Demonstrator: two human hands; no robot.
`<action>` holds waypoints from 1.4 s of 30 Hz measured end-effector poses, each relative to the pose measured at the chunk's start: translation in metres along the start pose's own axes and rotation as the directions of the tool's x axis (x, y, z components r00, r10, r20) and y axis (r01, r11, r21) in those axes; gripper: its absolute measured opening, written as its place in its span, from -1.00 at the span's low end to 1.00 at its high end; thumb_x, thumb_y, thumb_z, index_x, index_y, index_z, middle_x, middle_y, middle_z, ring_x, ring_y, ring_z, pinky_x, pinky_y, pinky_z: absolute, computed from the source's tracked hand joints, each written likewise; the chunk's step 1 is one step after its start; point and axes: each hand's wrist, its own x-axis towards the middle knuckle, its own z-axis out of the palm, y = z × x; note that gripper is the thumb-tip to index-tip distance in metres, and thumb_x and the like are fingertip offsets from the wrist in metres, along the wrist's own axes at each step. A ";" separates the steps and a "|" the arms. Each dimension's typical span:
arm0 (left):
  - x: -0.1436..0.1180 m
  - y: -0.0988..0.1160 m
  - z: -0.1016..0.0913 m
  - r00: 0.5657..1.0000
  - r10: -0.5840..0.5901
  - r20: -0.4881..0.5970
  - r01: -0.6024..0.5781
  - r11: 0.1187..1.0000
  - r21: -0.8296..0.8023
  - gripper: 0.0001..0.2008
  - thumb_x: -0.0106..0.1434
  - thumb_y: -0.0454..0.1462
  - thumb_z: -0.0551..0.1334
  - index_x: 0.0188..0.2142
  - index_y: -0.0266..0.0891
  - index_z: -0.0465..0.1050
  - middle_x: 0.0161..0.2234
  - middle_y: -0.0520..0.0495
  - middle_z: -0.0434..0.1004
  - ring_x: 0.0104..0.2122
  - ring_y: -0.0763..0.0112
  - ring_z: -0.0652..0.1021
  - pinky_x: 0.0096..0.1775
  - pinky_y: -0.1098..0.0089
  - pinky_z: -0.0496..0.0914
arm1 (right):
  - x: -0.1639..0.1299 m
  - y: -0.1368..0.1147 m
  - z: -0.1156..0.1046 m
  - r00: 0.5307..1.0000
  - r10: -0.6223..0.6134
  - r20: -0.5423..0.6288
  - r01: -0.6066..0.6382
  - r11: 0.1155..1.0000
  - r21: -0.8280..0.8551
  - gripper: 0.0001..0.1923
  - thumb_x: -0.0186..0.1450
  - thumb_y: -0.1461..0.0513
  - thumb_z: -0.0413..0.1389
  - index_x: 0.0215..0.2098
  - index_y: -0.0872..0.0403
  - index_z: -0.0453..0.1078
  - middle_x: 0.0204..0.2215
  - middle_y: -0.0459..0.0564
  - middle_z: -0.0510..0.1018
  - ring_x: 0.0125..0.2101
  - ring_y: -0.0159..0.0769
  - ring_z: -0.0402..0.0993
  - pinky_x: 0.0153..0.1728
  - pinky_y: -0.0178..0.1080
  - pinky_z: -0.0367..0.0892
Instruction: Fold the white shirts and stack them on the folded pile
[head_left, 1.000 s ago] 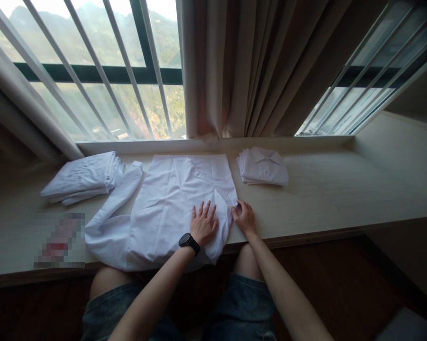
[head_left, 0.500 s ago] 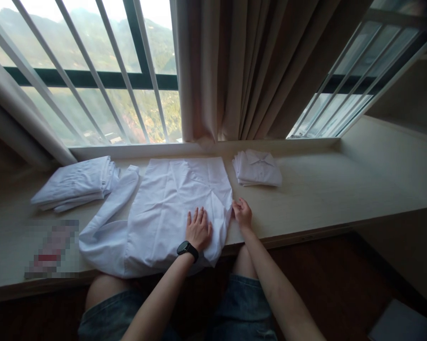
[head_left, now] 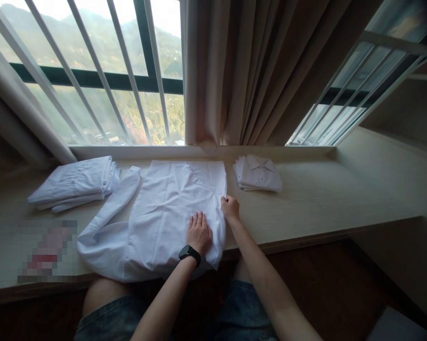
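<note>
A white shirt (head_left: pixel 156 213) lies spread on the wooden ledge, one sleeve bent out to its left and its lower end hanging over the front edge. My left hand (head_left: pixel 199 233), with a black watch on the wrist, rests flat on the shirt right of its middle, fingers stretched out. At the shirt's right edge, my right hand (head_left: pixel 230 208) is closed, pinching the cloth. Creases run across the fabric around both hands.
A stack of folded white garments (head_left: pixel 74 182) lies on the left, and a smaller folded stack of shirts (head_left: pixel 258 173) at the back right. A blurred-out flat item (head_left: pixel 46 251) is at the front left. Behind the ledge (head_left: pixel 316 194) are barred windows and a curtain (head_left: pixel 206 71).
My right hand has moved a little left and gripped the shirt's right edge, which has shifted inward. The left hand stays flat on the cloth. The view has shifted slightly.
</note>
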 end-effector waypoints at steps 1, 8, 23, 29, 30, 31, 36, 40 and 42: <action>0.000 0.000 0.001 1.000 -0.002 0.000 0.002 1.000 -0.009 -0.46 0.37 -0.27 -0.01 0.28 -0.46 0.26 0.33 -0.35 0.23 0.36 0.04 0.19 0.34 0.02 0.04 | -0.003 -0.012 0.006 0.999 -0.054 0.001 0.054 0.998 -0.036 -0.67 0.35 0.15 -0.07 -0.35 0.09 0.50 -0.30 0.14 0.60 -0.28 -0.17 0.46 -0.22 -0.27 0.25; 0.003 -0.009 0.012 0.976 -0.135 -0.169 0.072 0.939 -0.337 -0.38 0.24 -0.40 0.08 0.30 -0.43 0.13 0.26 -0.42 0.28 0.30 0.02 0.27 0.27 0.00 0.22 | -0.023 -0.062 0.046 0.807 -0.393 0.442 0.500 0.852 -0.157 -0.71 0.39 0.14 0.03 -0.10 0.09 0.53 -0.15 0.15 0.60 -0.16 -0.19 0.51 -0.12 -0.28 0.28; 0.004 -0.014 0.007 0.954 -0.216 -0.208 0.117 0.907 -0.404 -0.72 0.37 -0.36 0.03 -0.03 -0.32 0.43 0.13 -0.35 0.36 0.22 0.06 0.35 0.25 0.00 0.29 | -0.136 0.049 -0.011 0.949 -0.286 0.131 0.268 0.953 0.144 -0.62 0.32 0.13 0.08 0.02 0.12 0.49 -0.12 0.12 0.60 -0.20 -0.21 0.55 -0.10 -0.23 0.44; 0.006 -0.014 0.012 0.950 -0.231 -0.210 0.127 0.901 -0.414 -0.77 0.37 -0.28 0.09 -0.08 -0.28 0.45 0.06 -0.31 0.41 0.19 0.09 0.38 0.24 0.02 0.32 | -0.180 0.050 -0.026 0.971 -0.077 0.225 0.071 0.997 0.038 -0.66 0.27 0.06 0.15 -0.10 0.08 0.51 -0.37 0.03 0.62 -0.36 -0.20 0.53 -0.28 -0.26 0.37; 0.007 -0.014 0.013 0.950 -0.233 -0.208 0.130 0.901 -0.415 -0.77 0.36 -0.29 0.09 -0.07 -0.28 0.45 0.07 -0.32 0.41 0.19 0.09 0.38 0.24 0.03 0.32 | -0.186 0.050 -0.025 0.975 -0.054 0.216 0.051 0.998 0.021 -0.69 0.26 0.04 0.16 -0.16 0.08 0.51 -0.38 0.03 0.61 -0.36 -0.18 0.53 -0.29 -0.25 0.35; 0.007 -0.014 0.013 0.950 -0.234 -0.208 0.131 0.900 -0.415 -0.77 0.35 -0.31 0.09 -0.07 -0.28 0.45 0.07 -0.32 0.42 0.19 0.09 0.38 0.24 0.03 0.32 | -0.192 0.051 -0.023 0.979 -0.040 0.201 0.036 0.999 0.023 -0.69 0.26 0.02 0.15 -0.22 0.08 0.51 -0.37 0.04 0.61 -0.33 -0.17 0.53 -0.28 -0.25 0.33; 0.007 -0.014 0.014 0.951 -0.212 -0.225 0.106 0.907 -0.407 -0.79 0.33 -0.31 0.11 -0.10 -0.28 0.45 0.05 -0.32 0.43 0.17 0.09 0.40 0.23 0.03 0.32 | -0.213 0.064 -0.006 0.992 0.004 0.126 -0.030 0.979 0.203 -0.59 0.32 -0.09 0.06 -0.39 0.07 0.41 -0.45 0.00 0.56 -0.40 -0.23 0.48 -0.34 -0.29 0.28; 0.006 -0.014 0.014 0.950 -0.198 -0.243 0.090 0.914 -0.395 -0.78 0.32 -0.25 0.15 -0.09 -0.28 0.45 0.05 -0.33 0.42 0.16 0.05 0.40 0.22 0.03 0.33 | -0.216 0.071 0.000 0.996 -0.036 0.077 0.020 0.979 0.202 -0.66 0.32 -0.02 0.07 -0.46 0.04 0.30 -0.58 -0.09 0.46 -0.52 -0.30 0.40 -0.45 -0.34 0.21; 0.006 -0.013 0.014 0.952 -0.192 -0.239 0.087 0.916 -0.392 -0.76 0.31 -0.26 0.16 -0.08 -0.29 0.45 0.05 -0.35 0.42 0.17 0.04 0.39 0.22 0.02 0.33 | -0.219 0.070 0.001 0.994 -0.109 0.003 0.108 0.990 0.086 -0.74 0.34 0.08 0.02 -0.45 0.04 0.29 -0.58 -0.07 0.45 -0.53 -0.31 0.40 -0.45 -0.34 0.19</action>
